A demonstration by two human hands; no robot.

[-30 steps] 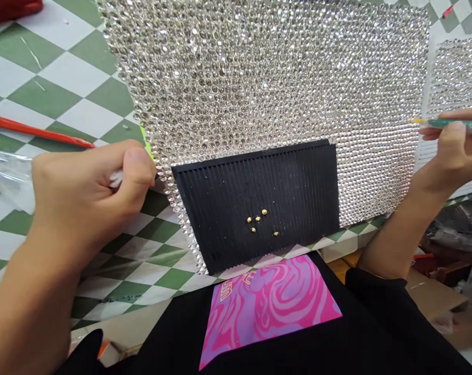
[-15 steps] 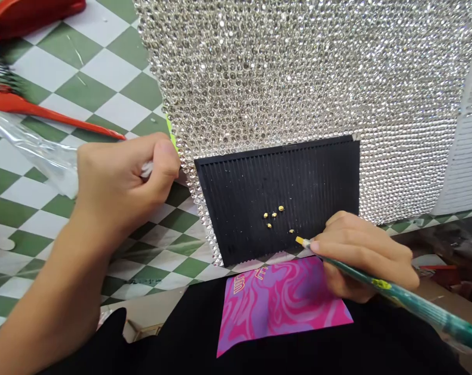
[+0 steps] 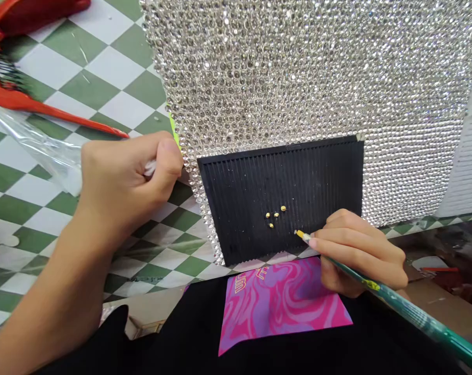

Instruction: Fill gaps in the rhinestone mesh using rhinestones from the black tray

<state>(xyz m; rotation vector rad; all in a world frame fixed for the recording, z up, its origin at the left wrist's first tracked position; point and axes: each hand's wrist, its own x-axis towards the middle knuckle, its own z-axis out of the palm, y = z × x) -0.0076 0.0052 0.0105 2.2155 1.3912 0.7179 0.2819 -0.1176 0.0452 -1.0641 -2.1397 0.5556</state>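
My right hand (image 3: pixel 358 250) is closed around a green pen-like tool (image 3: pixel 399 304) whose yellow tip (image 3: pixel 300 235) touches the black ridged tray (image 3: pixel 243 198). Three small gold beads (image 3: pixel 275 214) lie on the tray just left of the tip. The tray rests on a large sheet of silver rhinestones (image 3: pixel 306 78). My left hand (image 3: pixel 126 177) is closed in a fist at the sheet's left edge, pinching a clear plastic bag (image 3: pixel 36 151) with a bit of white showing between thumb and finger.
A green and white checkered cloth (image 3: pixel 103 67) covers the table. A red comb-like tool (image 3: pixel 52 112) and a red object (image 3: pixel 36 13) lie at the far left. A pink swirled print (image 3: pixel 282 302) on black clothing sits below the tray. A white ridged sheet (image 3: pixel 470 166) is at right.
My right hand came down from the right edge to the tray with the pen. The tip now sits where the lower right bead lay. The view shifted slightly.
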